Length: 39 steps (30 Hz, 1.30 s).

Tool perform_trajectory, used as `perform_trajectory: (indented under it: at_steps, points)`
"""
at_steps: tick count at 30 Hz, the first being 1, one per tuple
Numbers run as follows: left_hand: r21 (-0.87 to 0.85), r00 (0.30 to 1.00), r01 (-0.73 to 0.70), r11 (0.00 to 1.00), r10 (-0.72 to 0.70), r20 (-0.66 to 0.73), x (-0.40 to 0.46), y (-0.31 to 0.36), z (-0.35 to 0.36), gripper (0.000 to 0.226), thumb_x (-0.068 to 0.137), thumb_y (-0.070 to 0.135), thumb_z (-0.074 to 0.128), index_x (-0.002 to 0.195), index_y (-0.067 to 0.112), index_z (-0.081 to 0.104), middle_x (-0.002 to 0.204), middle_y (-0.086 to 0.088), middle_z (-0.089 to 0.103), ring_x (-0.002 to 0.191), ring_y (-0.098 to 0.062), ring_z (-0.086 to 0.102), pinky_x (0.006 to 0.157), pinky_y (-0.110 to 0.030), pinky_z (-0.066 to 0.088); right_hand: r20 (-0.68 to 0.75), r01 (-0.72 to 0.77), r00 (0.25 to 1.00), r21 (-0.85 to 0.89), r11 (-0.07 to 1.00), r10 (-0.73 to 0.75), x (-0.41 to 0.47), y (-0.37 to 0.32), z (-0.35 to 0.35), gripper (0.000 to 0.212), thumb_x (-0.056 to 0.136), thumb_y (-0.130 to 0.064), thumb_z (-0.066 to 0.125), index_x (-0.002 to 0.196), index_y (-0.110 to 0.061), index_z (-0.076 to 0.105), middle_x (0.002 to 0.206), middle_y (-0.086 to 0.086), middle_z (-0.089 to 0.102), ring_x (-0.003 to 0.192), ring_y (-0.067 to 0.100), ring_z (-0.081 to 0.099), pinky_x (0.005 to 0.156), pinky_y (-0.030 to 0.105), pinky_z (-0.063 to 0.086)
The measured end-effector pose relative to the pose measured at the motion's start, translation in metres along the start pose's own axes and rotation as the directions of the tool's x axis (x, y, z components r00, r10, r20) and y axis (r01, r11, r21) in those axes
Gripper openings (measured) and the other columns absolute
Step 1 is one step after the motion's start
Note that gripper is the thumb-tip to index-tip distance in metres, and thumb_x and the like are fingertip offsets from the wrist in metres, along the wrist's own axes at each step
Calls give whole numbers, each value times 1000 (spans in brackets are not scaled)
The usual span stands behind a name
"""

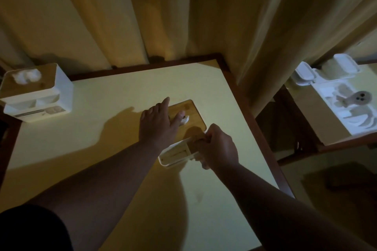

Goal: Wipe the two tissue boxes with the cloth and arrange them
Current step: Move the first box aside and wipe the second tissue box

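Your left hand (158,123) lies flat, fingers straight, on the near white wooden-lidded tissue box (190,116); your right hand (219,145) grips its front, cloth unclear.

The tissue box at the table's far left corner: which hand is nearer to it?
Left. The left hand lies flat on the middle box's wooden lid, right of the corner tissue box; the right hand is farther right.

no text, brand or number can be read anywhere here. the far tissue box (37,92) at the table's left corner carries a pale label with a dark strip on its lower front, but the dim light and blur leave its print illegible.
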State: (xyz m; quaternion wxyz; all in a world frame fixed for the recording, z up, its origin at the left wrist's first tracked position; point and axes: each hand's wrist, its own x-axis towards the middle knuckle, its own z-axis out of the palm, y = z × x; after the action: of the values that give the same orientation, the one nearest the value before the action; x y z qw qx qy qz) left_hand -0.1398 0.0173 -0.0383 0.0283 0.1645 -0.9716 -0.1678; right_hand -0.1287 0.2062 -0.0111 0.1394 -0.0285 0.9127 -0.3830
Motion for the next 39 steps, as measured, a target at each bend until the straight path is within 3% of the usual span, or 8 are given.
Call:
perform_trajectory:
  at_steps: [3,6,8,13,22,27,33,39]
  points:
    - [-9,1000,2,1000,-2,-6,0,0,0,74,98,66,27,156,21,30,149,-7,50,137,-29,43,114,-45,27,-144,-76,984,196,978,105,3,3,-18,18,94,-24,67,84,-16,54,75,0,63,61,16,65,46,28,52]
    - [-7,1000,1,1000,-1,-9,0,1,0,73,98,66,28,156,21,31,148,-8,51,136,-28,43,114,-45,27,-251,-102,950,320,942,188,14,21,-39,16,92,-23,70,85,-16,57,83,6,64,80,26,68,66,42,60]
    - [-12,1000,1,1000,-1,-14,0,1,0,72,99,64,29,156,20,31,147,-8,51,136,-28,43,114,-45,26,-232,-117,948,381,917,217,16,29,-46,15,90,-22,73,88,-18,58,86,7,66,83,27,70,69,48,62]
    - [-13,999,1,1000,-2,-33,1,1,1,71,99,63,30,155,19,33,145,-9,53,133,-28,46,111,-44,29,-126,-140,964,500,855,232,8,39,-43,15,88,-17,74,97,-15,62,94,10,69,86,23,73,55,23,56]
    - [-31,999,18,999,-19,-34,0,0,1,69,100,62,30,156,20,31,149,-8,51,136,-29,43,113,-45,28,-26,-16,999,455,890,32,-25,20,-16,18,102,-31,57,94,-15,59,89,10,68,72,24,62,52,24,46]
    - [-58,998,54,997,-56,-27,-2,1,-1,68,102,61,29,157,22,28,155,-6,44,142,-28,37,117,-44,23,93,-114,993,630,768,72,-40,1,-8,23,106,-31,49,102,-10,58,89,8,64,64,17,56,46,30,46]
    - [-209,954,272,939,-291,-67,-17,16,3,65,102,60,28,155,23,33,156,-7,43,142,-29,35,115,-45,18,224,180,956,59,982,-189,-47,6,13,22,99,-59,30,107,-45,45,102,-11,70,95,14,68,96,58,47]
    - [-266,945,308,913,-326,-24,-17,17,0,64,104,59,26,156,22,32,155,-9,43,140,-32,38,115,-46,23,305,431,894,-383,817,-329,-41,14,15,51,103,-28,47,150,-31,28,151,-5,43,116,25,63,94,51,53]
